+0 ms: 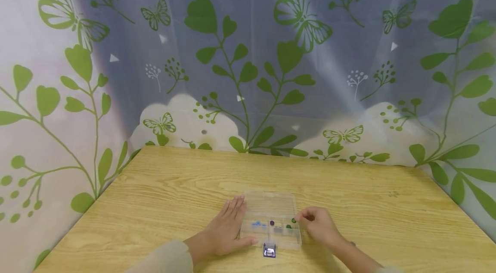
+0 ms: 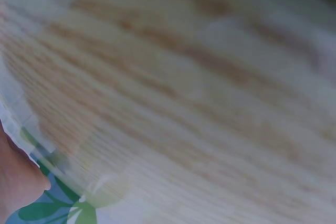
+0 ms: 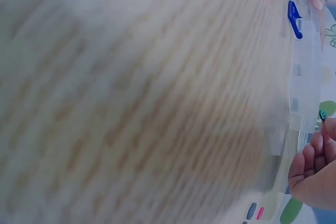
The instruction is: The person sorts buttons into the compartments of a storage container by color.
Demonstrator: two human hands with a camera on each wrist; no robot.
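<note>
A clear plastic compartment box lies on the table with its lid tipped back and a blue-purple latch at the front. Blue pieces sit in its left compartment, a dark purple piece in the middle, and green pieces at the right. My left hand rests along the box's left side, fingers straight, thumb at the front corner. At the right side, my right hand pinches a small green button between thumb and fingertip, over the right compartment's edge.
The wood-grain table extends around the box. Behind it hangs a curtain with green leaves and butterflies. A small dark object lies beside my right wrist. Small dark blue and pink pieces show low in the right wrist view.
</note>
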